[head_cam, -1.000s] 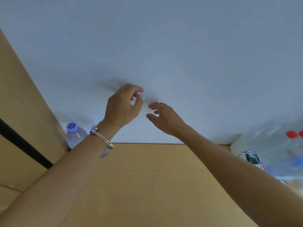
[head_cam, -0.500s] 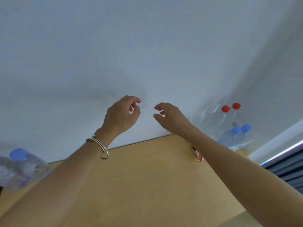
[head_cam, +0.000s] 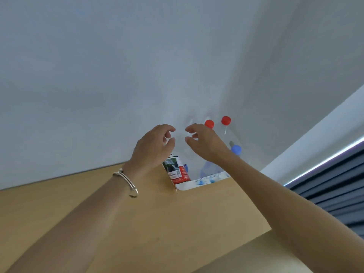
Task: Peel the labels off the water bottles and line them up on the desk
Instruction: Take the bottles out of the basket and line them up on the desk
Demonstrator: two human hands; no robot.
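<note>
Bottles [head_cam: 227, 133] of clear plastic with round red caps [head_cam: 226, 120] apparently stand upright.

Clear water bottles [head_cam: 226, 121], red-capped and blue-capped, stand clustered at the back of the desk [head_cam: 137, 223], one wearing a red-and-white label [head_cam: 176, 171].

Nothing printed here can be read as a word or number. The only print is the bottle label [head_cam: 176, 170], at six o'clock from the middle of the view. It is white and red and carries a green landscape picture, a small square code and lines of characters too small and blurred to read.
</note>
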